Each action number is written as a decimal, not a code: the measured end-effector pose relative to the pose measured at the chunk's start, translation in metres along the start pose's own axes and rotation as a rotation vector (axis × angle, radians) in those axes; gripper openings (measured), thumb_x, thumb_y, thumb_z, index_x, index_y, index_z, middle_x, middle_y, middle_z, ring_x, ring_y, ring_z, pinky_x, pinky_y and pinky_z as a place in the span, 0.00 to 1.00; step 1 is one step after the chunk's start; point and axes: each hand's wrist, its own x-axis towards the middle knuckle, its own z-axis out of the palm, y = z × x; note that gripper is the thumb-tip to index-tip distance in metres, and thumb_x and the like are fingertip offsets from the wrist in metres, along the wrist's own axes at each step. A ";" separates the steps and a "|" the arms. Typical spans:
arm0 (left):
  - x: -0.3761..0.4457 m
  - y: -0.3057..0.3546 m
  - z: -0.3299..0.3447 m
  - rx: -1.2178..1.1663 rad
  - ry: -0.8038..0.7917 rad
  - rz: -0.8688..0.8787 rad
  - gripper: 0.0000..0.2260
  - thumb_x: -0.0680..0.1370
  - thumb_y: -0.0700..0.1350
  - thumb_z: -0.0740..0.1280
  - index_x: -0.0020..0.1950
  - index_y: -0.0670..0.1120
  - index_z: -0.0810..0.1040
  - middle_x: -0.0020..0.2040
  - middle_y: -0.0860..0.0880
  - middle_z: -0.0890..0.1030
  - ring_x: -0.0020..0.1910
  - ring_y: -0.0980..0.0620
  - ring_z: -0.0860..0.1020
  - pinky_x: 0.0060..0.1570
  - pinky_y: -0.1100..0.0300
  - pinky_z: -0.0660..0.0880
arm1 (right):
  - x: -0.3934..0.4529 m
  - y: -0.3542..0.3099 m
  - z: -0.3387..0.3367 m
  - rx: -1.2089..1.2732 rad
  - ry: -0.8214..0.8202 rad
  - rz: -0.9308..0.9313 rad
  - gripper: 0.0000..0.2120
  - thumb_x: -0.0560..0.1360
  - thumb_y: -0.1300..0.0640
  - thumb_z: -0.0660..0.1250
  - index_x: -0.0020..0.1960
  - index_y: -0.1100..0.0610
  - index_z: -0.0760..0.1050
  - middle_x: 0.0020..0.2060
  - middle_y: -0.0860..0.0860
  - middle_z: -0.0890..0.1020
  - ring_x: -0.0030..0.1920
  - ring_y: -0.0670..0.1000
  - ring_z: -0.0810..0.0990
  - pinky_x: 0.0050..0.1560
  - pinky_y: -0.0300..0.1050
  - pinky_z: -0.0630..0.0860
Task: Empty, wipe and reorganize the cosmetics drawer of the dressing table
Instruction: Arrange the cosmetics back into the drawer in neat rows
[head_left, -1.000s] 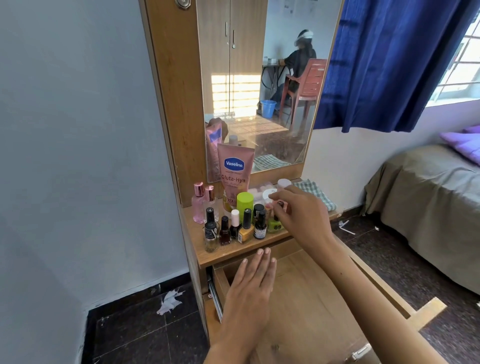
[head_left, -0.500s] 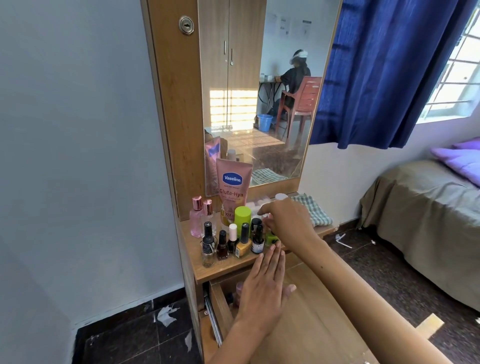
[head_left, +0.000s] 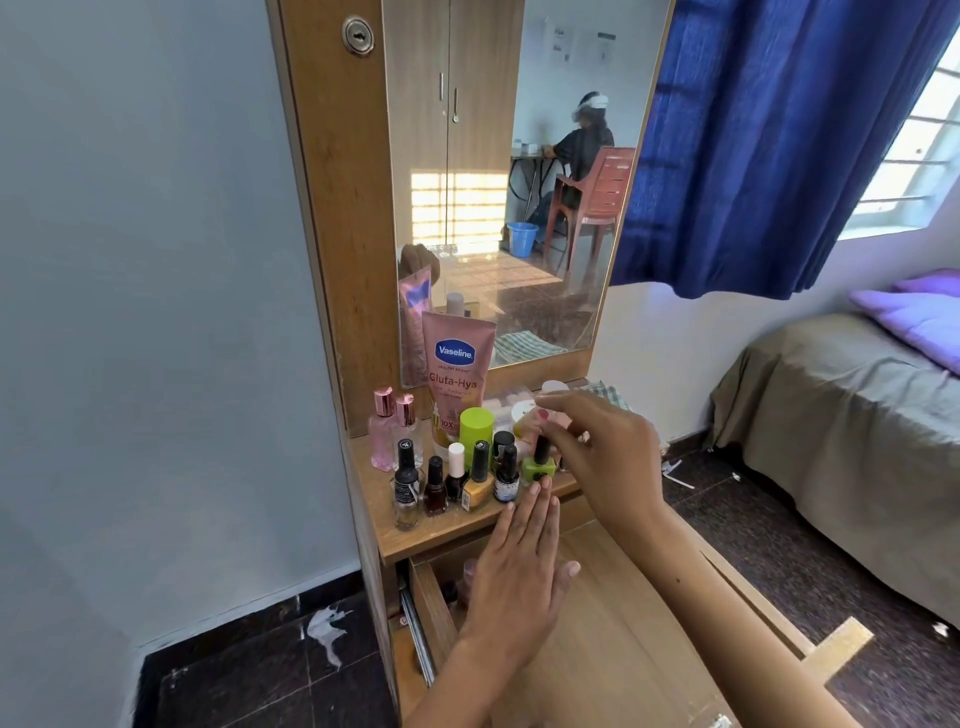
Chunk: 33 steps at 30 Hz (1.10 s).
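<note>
Since half a sec ago the right hand (head_left: 605, 457) has opened up and come off the bottles, fingers now spread loose over the green nail polish bottle (head_left: 538, 465), holding nothing; the left hand (head_left: 519, 577) has slid a bit fwd, fingertips now reaching the shelf edge just below that green bottle. Left hand is flat, fingers straight and together, thumb out to the side, gripping nothing, hovering over the open drawer (head_left: 613, 639). The drawer is pulled out below the shelf (head_left: 441, 530); a couple of small bottles show in its back-left corner, partly hidden by the left hand. On the shelf, left of the green bottle, a row of nail polish bottles (head_left: 457, 480) stands upright near the front edge. Behind that row: a lime-green capped bottle (head_left: 476, 428), a pink Vaseline tube (head_left: 457, 369) leaning on the mirror (head_left: 498, 182), and two pink perfume bottles (head_left: 392, 428) at the far left. Behind the right hand, some white jars and a checked cloth (head_left: 610, 395), mostly hidden. Bed (head_left: 841, 426) well off to the right of the green bottle, blue curtain (head_left: 769, 140) above.
</note>
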 end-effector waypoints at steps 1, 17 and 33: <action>0.001 0.000 -0.001 -0.002 0.002 -0.008 0.27 0.80 0.57 0.49 0.72 0.43 0.68 0.74 0.45 0.65 0.73 0.50 0.61 0.67 0.53 0.56 | -0.004 0.000 -0.004 0.030 0.020 -0.004 0.07 0.73 0.59 0.73 0.50 0.56 0.84 0.47 0.48 0.86 0.37 0.47 0.83 0.36 0.43 0.79; -0.071 -0.034 -0.015 -0.147 -0.062 -0.183 0.23 0.82 0.55 0.39 0.75 0.53 0.35 0.75 0.56 0.34 0.73 0.60 0.31 0.67 0.62 0.25 | -0.083 0.025 0.005 -0.019 -0.629 0.343 0.04 0.70 0.56 0.73 0.43 0.51 0.79 0.40 0.43 0.81 0.43 0.44 0.80 0.44 0.45 0.77; -0.067 -0.030 0.004 -0.222 -0.071 -0.190 0.21 0.83 0.55 0.41 0.74 0.53 0.39 0.75 0.56 0.38 0.73 0.60 0.34 0.65 0.63 0.25 | -0.090 0.028 0.070 -0.082 -0.803 0.397 0.10 0.70 0.57 0.74 0.50 0.51 0.78 0.49 0.47 0.84 0.49 0.51 0.83 0.49 0.45 0.79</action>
